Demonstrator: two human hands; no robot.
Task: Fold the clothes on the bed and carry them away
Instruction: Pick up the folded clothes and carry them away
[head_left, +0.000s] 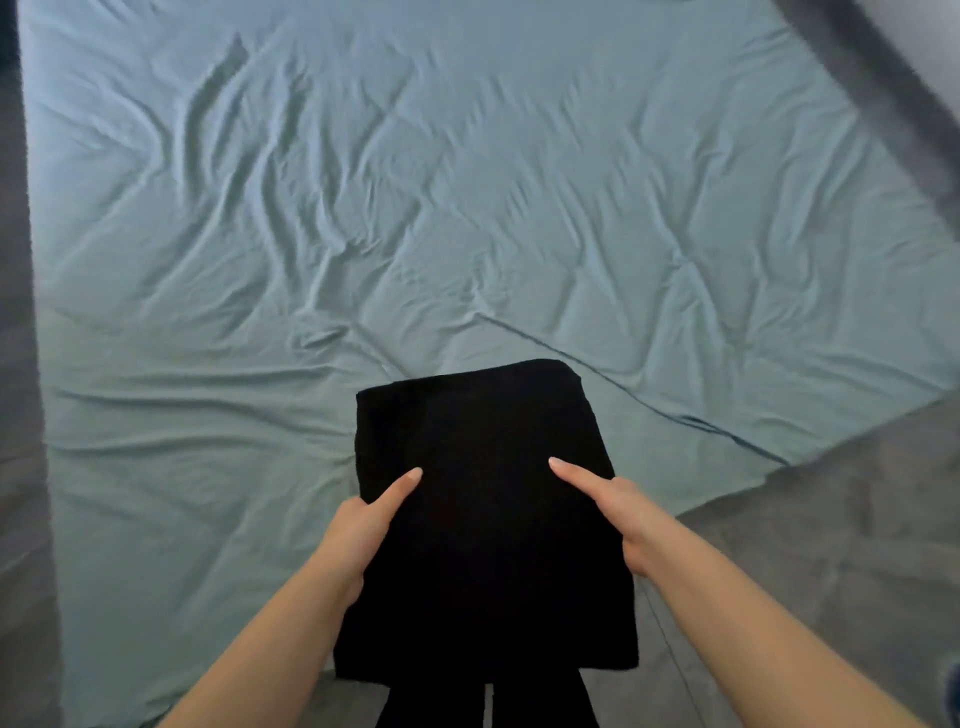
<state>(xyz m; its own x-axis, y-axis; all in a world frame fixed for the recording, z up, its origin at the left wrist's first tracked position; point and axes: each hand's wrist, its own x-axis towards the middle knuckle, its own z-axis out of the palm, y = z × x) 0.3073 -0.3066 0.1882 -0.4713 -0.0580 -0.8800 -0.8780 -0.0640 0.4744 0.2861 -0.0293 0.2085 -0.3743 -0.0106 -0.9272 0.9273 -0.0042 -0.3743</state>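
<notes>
A folded black garment (483, 509) is held flat above the near edge of the bed (363, 234), which is covered by a wrinkled pale green sheet. My left hand (363, 525) grips the garment's left edge, thumb lying on top, the other fingers hidden underneath. My right hand (618, 512) grips the right edge the same way, thumb on top. No other clothes show on the sheet.
Grey carpet (831, 571) runs along the bed's right side and near corner, and a grey strip (21, 467) lies along the left edge. Below the garment my dark-clad legs (488, 701) stand on the floor.
</notes>
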